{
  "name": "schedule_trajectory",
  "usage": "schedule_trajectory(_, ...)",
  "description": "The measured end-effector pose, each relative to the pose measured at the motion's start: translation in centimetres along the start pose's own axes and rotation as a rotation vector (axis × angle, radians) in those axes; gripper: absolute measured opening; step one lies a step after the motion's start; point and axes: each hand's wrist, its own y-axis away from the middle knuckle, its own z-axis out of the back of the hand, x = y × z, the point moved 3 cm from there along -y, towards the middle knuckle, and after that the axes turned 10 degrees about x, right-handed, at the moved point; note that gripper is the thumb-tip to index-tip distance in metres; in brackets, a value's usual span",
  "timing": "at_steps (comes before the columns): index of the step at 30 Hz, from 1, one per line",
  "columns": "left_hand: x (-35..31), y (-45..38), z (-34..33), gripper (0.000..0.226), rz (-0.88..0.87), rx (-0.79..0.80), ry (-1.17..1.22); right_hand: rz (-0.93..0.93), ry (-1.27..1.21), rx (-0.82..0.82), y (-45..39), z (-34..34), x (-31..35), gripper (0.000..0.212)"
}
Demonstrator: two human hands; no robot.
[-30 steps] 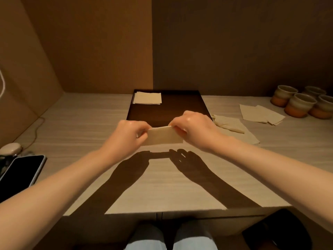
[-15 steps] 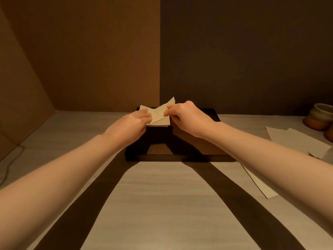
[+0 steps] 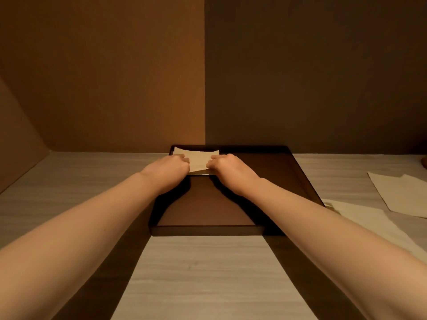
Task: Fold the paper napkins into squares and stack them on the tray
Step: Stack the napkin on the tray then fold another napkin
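Observation:
A dark brown tray (image 3: 298, 181) lies on the pale wooden counter against the back wall. In its far left corner rests a folded cream napkin (image 3: 199, 160) on top of another folded napkin whose edges show beneath. My left hand (image 3: 172, 167) grips the top napkin's left edge and my right hand (image 3: 225, 166) grips its right edge, both with fingers curled, low over the stack. Both forearms reach forward across the tray.
Unfolded cream napkins (image 3: 402, 195) lie on the counter right of the tray, with another sheet (image 3: 369, 225) nearer me, partly under my right forearm. A brownish cup edge (image 3: 424, 161) peeks in at the far right. Walls close in behind and at the left.
Both hands carried the folded napkin from above the counter's front forward to the tray's far left corner and lowered it onto the napkin lying there. The view tilted up and moved closer.

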Motion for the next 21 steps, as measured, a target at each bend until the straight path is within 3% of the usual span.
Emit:
schedule_trajectory(14, -0.7, 1.1, 0.7, 0.026, 0.200, 0.140, -0.050, -0.001, 0.072, 0.063, 0.6, -1.1, -0.4, 0.028)
schedule_trajectory(21, -1.6, 3.6, 2.6, 0.023, 0.223, 0.035, 0.037, -0.076, 0.051, 0.082, 4.9, 1.6, -1.0, 0.052)
